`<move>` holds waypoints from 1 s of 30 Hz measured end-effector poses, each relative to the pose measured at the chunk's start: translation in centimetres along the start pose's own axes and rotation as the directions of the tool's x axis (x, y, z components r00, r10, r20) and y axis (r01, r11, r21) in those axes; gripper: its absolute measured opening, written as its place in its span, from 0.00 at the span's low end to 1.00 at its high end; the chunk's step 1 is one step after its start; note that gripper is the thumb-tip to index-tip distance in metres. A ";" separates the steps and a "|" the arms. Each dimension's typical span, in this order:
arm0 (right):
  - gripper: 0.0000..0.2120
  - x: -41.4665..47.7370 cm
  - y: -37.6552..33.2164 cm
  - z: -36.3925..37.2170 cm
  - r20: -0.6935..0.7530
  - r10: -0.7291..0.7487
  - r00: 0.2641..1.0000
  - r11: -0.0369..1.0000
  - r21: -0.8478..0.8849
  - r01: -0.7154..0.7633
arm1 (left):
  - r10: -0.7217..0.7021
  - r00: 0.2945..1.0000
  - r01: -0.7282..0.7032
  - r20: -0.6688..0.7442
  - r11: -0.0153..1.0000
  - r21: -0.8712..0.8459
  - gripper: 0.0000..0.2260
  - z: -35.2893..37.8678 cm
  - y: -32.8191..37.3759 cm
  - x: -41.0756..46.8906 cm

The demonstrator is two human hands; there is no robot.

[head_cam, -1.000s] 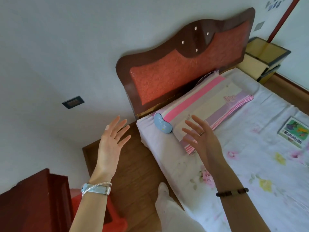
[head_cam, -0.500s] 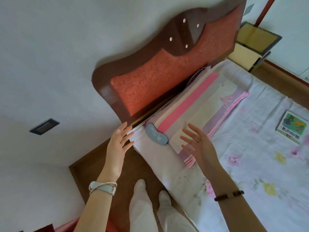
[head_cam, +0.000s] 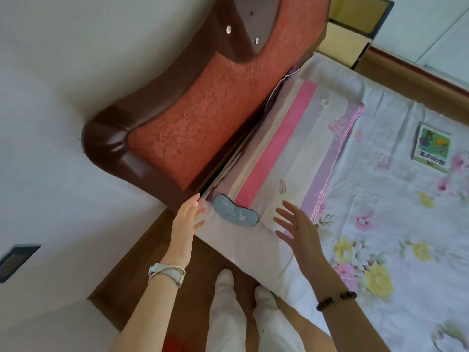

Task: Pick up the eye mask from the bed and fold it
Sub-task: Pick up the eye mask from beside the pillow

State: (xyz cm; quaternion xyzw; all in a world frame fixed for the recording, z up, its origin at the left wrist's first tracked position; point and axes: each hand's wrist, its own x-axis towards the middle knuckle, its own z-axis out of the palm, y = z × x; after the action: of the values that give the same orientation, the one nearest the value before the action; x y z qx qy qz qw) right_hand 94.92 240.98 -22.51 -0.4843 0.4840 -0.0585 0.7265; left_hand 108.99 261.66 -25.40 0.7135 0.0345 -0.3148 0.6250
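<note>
Grey-blue fabric marks the eye mask (head_cam: 235, 211), which lies flat at the near corner of the bed (head_cam: 396, 204), on the white sheet, its far edge against the end of the folded striped quilt (head_cam: 291, 151). Head view, looking down over both forearms.

Left hand (head_cam: 186, 219): fingers spread and extended, palm turned inward, poised at the bed's corner just left of the mask. Whether the fingertips touch the sheet or the headboard (head_cam: 193, 118) cannot be told; they are not on the mask.

Right hand (head_cam: 295, 226): fingers likewise splayed, palm facing left, held above the sheet just right of the mask and holding nothing. A ring shows on one finger.

The two hands bracket the mask from either side, and neither grips it.

Progress, as judged: the task stands at its opening stage, the approach. Nothing is accomplished so far: the mask is unlifted and unfolded, with no crease visible. Remaining steps are closing the fingers on the mask, raising it clear of the sheet, and bringing its two ends together. Its strap is not visible and may lie beneath it.

A small book (head_cam: 432, 148) rests well apart on the sheet and plays no part.
</note>
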 end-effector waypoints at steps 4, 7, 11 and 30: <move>0.13 2.8 3.6 2.3 -0.102 -0.020 0.995 0.998 -0.066 0.014 | -0.023 0.999 0.021 0.026 0.997 0.080 0.18 -1.1 -2.5 4.4; 0.11 5.5 7.0 3.5 -0.135 -0.055 0.989 0.990 -0.140 0.036 | -0.061 0.997 0.055 0.046 0.991 0.125 0.20 -1.6 -5.8 7.7; 0.11 9.5 11.9 4.5 -0.172 -0.050 0.984 0.985 -0.172 0.020 | -0.108 0.993 0.099 0.050 0.983 0.155 0.19 -1.4 -11.5 11.7; 0.12 18.5 23.0 4.9 -0.332 -0.170 0.928 0.967 -0.239 0.091 | -0.033 0.998 0.039 -0.045 0.990 0.139 0.14 1.5 -21.3 19.8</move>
State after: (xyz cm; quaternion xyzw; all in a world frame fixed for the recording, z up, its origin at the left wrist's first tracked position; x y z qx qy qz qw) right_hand 99.56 245.95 -51.62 -0.5746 0.5755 -0.1384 0.5652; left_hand 114.78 258.12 -53.76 0.7614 0.0386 -0.3122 0.5669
